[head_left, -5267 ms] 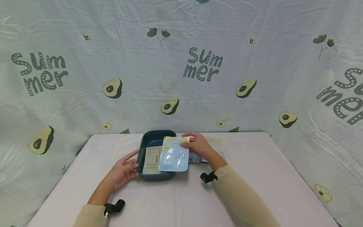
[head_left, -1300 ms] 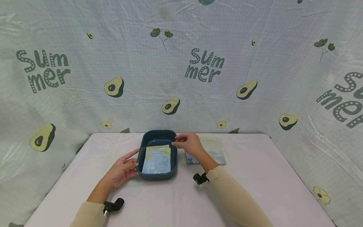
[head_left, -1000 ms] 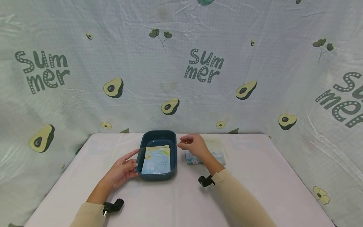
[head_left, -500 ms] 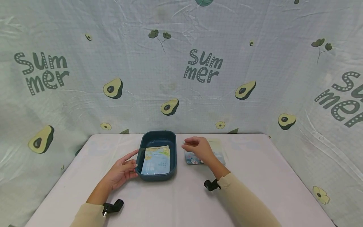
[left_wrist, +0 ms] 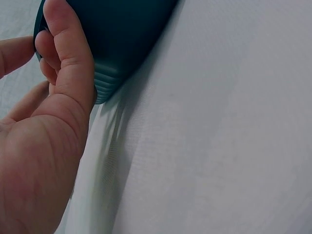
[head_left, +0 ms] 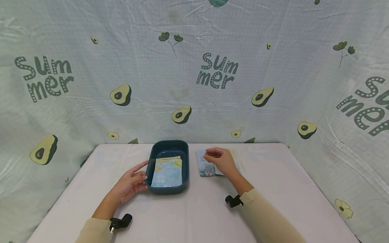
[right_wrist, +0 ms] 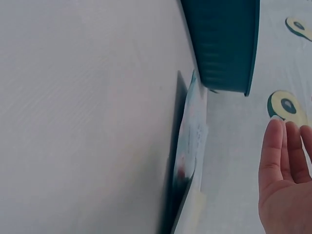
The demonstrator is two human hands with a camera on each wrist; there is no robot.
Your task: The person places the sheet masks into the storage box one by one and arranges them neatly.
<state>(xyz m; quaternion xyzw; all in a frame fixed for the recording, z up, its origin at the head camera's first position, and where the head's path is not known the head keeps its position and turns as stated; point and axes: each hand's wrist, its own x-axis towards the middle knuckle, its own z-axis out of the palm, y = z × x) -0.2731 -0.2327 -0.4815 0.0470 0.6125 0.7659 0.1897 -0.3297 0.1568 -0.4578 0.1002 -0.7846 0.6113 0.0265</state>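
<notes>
Left grip (head_left: 133, 184) against the bin (head_left: 168, 190), fingers resting lightly on its left side, no clench in them. Right grip (head_left: 221, 161) hovering right of the bin, released, fingers softly bent, nothing between them! Below it on the worktop (head_left: 194, 219): the blue pouch (head_left: 205, 168), nearer the bin, and the pale pouch (head_left: 237, 162), farther from it, partly behind my hand; they seem to overlap. Inside the bin, a third pouch (head_left: 167, 171) lies flat. All look light, thin and bendy, with a slick sheen, so I'd expect sliding, not breaking. Best hold on the blue one? A pinch at its far edge, thumb below, fingers on top; mid-face, I'd likely just skid. The bin looks stiff; its rim should take a firm hold.
</notes>
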